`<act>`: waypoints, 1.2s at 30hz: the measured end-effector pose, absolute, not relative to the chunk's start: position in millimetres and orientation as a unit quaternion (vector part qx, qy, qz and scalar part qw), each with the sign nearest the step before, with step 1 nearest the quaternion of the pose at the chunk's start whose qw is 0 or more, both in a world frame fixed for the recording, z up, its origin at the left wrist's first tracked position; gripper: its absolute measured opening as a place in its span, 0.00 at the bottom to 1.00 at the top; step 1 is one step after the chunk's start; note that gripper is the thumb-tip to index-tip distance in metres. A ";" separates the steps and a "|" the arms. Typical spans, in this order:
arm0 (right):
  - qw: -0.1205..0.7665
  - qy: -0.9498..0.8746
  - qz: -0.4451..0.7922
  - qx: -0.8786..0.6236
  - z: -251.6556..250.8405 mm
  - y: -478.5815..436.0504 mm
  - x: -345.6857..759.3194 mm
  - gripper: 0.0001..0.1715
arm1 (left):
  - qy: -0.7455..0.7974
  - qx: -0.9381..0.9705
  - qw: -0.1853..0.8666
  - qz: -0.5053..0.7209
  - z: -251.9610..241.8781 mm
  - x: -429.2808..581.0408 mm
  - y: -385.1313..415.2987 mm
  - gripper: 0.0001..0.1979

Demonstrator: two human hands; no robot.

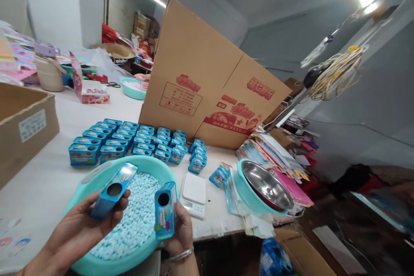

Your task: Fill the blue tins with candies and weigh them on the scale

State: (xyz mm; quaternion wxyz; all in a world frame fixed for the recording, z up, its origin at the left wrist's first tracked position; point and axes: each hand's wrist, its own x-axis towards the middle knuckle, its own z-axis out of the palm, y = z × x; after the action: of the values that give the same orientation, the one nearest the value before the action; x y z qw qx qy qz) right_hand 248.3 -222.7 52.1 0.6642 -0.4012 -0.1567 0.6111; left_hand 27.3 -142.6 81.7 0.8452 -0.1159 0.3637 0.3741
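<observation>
My left hand (80,220) is closed around a blue tin (114,187), its round opening turned up toward me. In my right hand (181,230) is a second blue tin (164,211), also with a dark round hole in its top. Both are over a turquoise basin (129,265) filled with small pale blue and white candies (136,211). Just right of the basin lies a white kitchen scale (194,189) with nothing on its plate. Behind the basin stand rows of similar blue tins (111,153).
A large cardboard sheet (207,82) stands upright behind the tins. To the right, a steel bowl (267,183) sits in another turquoise basin (241,192) by stacked papers. An open carton (29,125) is at left. A person's hand (142,77) shows beyond the cardboard.
</observation>
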 end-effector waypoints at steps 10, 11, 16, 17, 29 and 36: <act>0.572 -0.229 0.616 -0.491 66.3 -197.1 254.6 0.40 | 0.389 -0.092 0.849 0.346 78.3 38.0 -135.4 0.28; 0.545 -0.246 0.611 -0.519 68.2 -194.1 258.2 0.41 | 0.381 -0.056 0.855 0.347 76.3 35.1 -133.4 0.32; 0.443 -0.382 0.586 -0.561 69.5 -174.8 257.6 0.49 | 0.382 0.206 0.836 0.336 53.4 18.0 -120.8 0.54; 0.460 -0.375 0.580 -0.559 67.7 -170.9 254.1 0.51 | 0.385 0.254 0.819 0.341 47.8 15.7 -117.8 0.56; 0.675 -0.291 0.476 -0.482 39.8 -205.5 192.6 0.80 | 0.450 0.501 0.595 0.440 -12.7 29.8 -134.9 0.55; 0.369 -0.670 0.330 -0.553 64.5 -196.1 235.8 0.77 | 0.361 0.771 0.352 0.389 -18.6 9.9 -122.3 0.57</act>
State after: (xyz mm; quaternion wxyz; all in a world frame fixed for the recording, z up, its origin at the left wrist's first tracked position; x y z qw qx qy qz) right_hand 235.8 -196.1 64.5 0.3687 -0.5533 -0.6699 0.3304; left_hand 9.9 -122.3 -18.6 0.3517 0.7709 0.3610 0.3895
